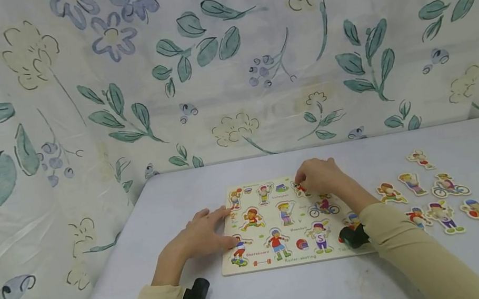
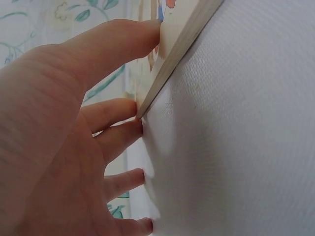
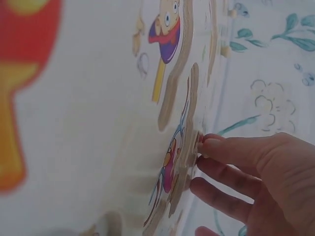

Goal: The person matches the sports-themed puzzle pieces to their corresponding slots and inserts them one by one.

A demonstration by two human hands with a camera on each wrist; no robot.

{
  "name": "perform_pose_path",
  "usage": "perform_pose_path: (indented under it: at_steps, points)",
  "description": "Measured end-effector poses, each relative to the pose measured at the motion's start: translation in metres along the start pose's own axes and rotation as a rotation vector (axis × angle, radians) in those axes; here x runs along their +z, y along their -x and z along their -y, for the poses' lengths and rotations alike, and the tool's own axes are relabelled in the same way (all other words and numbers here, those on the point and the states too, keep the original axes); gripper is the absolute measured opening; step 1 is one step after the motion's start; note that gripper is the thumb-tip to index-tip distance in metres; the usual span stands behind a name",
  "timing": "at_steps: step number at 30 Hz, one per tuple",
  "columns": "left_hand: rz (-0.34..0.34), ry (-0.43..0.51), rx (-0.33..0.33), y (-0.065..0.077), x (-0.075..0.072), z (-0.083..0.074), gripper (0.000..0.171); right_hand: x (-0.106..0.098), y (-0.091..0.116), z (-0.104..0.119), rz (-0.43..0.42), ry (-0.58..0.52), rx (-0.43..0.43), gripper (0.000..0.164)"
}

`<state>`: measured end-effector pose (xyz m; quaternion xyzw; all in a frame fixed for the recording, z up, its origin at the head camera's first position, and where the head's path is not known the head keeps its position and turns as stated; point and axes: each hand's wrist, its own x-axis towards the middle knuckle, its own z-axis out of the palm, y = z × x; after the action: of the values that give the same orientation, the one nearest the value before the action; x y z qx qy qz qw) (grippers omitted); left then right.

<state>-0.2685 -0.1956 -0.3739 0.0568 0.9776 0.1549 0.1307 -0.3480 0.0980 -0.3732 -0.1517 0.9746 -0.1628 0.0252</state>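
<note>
My left hand (image 1: 203, 234) is spread wide, touching the left edge of the board (image 1: 273, 219). My right hand (image 1: 322, 176) pinches a piece (image 1: 299, 190) at the board's far side. Loose pieces (image 1: 445, 216) lie right.

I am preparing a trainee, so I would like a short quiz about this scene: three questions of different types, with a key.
1. How many loose figure pieces show to the right of the board in the head view?
2. True or false: the left hand is clear of the board.
3. Which board edge is nearest to the fingertips of the right hand? (a) near (b) left (c) far

Key: 1. Seven. 2. False; it touches the board. 3. c
</note>
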Motion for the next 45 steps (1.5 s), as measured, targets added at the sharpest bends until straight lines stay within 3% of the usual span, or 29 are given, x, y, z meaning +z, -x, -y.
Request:
perform_pose_path:
  at_steps: [18, 25, 29, 45]
  points:
    - [0.016, 0.014, 0.001, 0.001, -0.003, -0.002, 0.083, -0.009, 0.011, 0.0, 0.101, -0.041, -0.011, 0.037]
    - [0.014, -0.004, 0.018, -0.001, -0.003, -0.004, 0.083, -0.015, 0.017, -0.01, 0.144, -0.147, -0.092, 0.039]
    - [0.012, -0.006, 0.019, -0.002, -0.002, -0.003, 0.083, -0.015, 0.019, -0.015, 0.14, -0.183, -0.132, 0.036]
    - [0.017, -0.004, 0.036, -0.004, 0.0, 0.001, 0.085, -0.025, 0.033, -0.029, 0.051, -0.153, -0.116, 0.035]
